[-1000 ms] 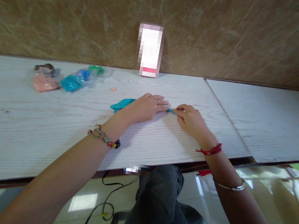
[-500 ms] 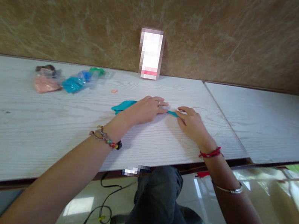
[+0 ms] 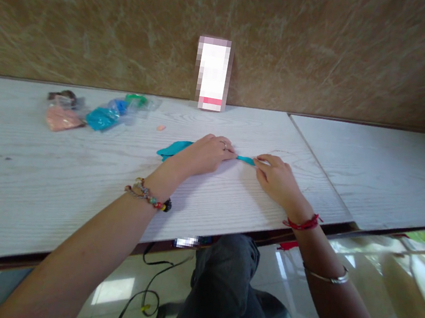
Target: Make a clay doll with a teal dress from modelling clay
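Note:
A narrow strip of blue clay stretches between my two hands, low over the whitish table. At its left end the fingers of my left hand are pressed together on it, palm down; their tips partly hide that end. My right hand pinches the other end between thumb and fingers. A wider, flat leaf-like piece of blue clay lies on the table behind my left wrist, and my hand hides whether it joins the strip. Further left rests a tiny peach-coloured bit of clay.
On the left of the table lie clear bags with pink clay, blue clay and green clay, beside a dark brown lump. A phone with a blurred screen leans against the brown marbled wall.
My right hand has shifted slightly right, and its fingers have closed more on the strip's end. A little more of the strip shows between the hands. My left hand has hardly moved.

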A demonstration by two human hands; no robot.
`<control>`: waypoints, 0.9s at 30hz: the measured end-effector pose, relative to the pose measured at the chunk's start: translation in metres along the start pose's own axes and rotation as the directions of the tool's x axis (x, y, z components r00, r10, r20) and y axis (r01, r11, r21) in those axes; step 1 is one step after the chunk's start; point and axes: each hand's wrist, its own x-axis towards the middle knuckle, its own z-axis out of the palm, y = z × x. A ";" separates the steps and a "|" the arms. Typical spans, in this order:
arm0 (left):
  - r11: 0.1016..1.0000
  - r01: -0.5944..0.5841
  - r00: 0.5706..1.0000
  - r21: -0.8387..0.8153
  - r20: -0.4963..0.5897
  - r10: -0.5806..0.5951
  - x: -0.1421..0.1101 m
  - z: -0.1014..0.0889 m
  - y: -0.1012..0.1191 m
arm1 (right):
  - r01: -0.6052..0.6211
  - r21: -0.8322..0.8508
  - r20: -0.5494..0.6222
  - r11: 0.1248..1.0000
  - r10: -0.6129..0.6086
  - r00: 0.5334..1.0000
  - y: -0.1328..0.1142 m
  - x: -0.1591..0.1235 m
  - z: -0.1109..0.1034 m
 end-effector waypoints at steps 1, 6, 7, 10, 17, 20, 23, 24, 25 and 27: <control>1.000 0.005 1.000 0.000 0.001 -0.005 0.000 0.000 0.000 | -0.006 -0.004 -0.004 1.000 0.006 1.000 -0.001 0.000 -0.001; 1.000 0.015 1.000 0.003 -0.009 -0.015 0.000 0.003 -0.002 | 0.023 -0.010 -0.004 1.000 -0.023 1.000 -0.004 0.001 -0.001; 1.000 0.010 1.000 0.008 -0.012 -0.010 0.000 0.004 -0.003 | 0.030 -0.011 0.014 0.999 -0.030 0.999 -0.003 0.001 0.001; 1.000 0.004 1.000 0.027 -0.022 -0.004 -0.001 0.004 -0.005 | 0.032 0.040 0.021 0.999 -0.033 0.999 0.001 0.001 0.005; 0.999 0.032 0.999 0.019 -0.045 -0.031 -0.004 -0.003 -0.005 | -0.003 0.009 -0.018 1.000 0.003 1.000 0.004 -0.003 0.007; 0.999 0.041 0.998 0.009 -0.051 -0.041 -0.005 -0.004 -0.005 | 0.012 -0.019 -0.035 1.000 -0.013 0.999 0.000 -0.006 0.003; 0.999 0.043 0.998 -0.004 -0.040 -0.043 -0.005 -0.004 -0.005 | 0.073 -0.022 -0.015 0.997 -0.073 0.997 -0.001 -0.007 0.001; 0.999 0.049 0.998 -0.013 -0.032 -0.049 -0.005 -0.004 -0.005 | 0.090 -0.023 0.009 0.996 -0.090 0.996 -0.001 -0.007 0.001; 0.998 0.057 0.998 -0.024 -0.027 -0.057 -0.005 -0.004 -0.005 | 0.098 -0.024 0.031 0.995 -0.097 0.995 -0.001 -0.007 0.002; 0.997 0.068 0.997 -0.043 -0.025 -0.069 -0.005 -0.004 -0.005 | 0.089 -0.011 0.040 0.996 -0.089 0.995 0.001 -0.008 0.003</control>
